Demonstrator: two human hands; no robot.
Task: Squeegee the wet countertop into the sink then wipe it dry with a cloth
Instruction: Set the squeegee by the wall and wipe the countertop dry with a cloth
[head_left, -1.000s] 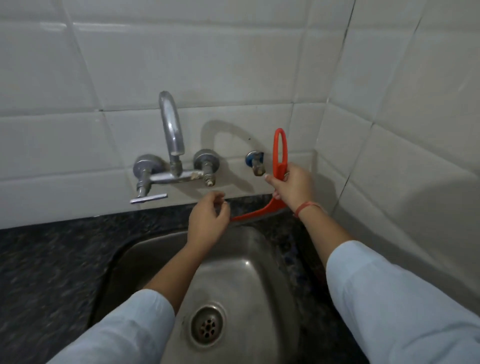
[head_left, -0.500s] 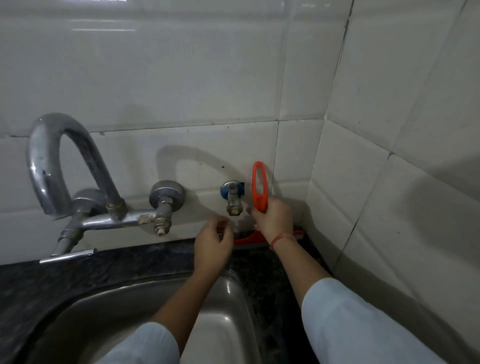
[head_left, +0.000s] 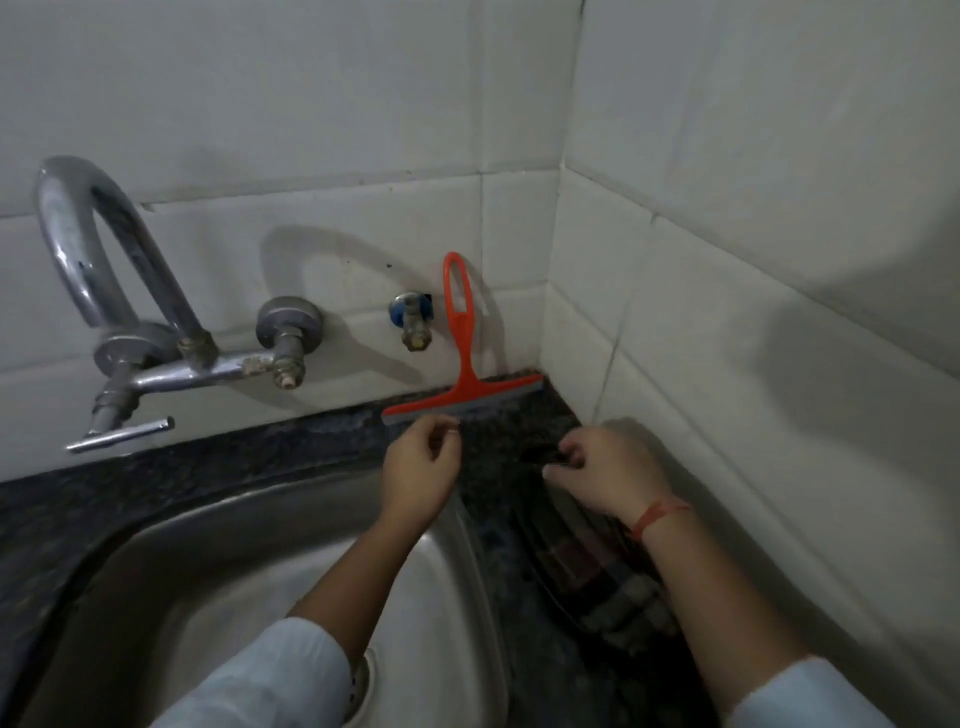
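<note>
Orange plastic squeegee (head_left: 460, 358) propped in the corner, both hands low on the dark speckled stone countertop (head_left: 208, 467).

The squeegee stands by itself, loop handle leaning on the white tiled wall (head_left: 311, 104) and grey blade resting on the countertop behind the stainless steel sink (head_left: 234, 571). The left hand (head_left: 418, 467) hovers just in front of the blade's left end, fingers loosely curled and holding nothing. The right hand (head_left: 608, 475), a red thread (head_left: 654, 517) round its wrist, lies palm-down with fingers bent onto the far end of a dark checked cloth (head_left: 597, 577) right of the sink; whether it grips the cloth I cannot tell.
</note>
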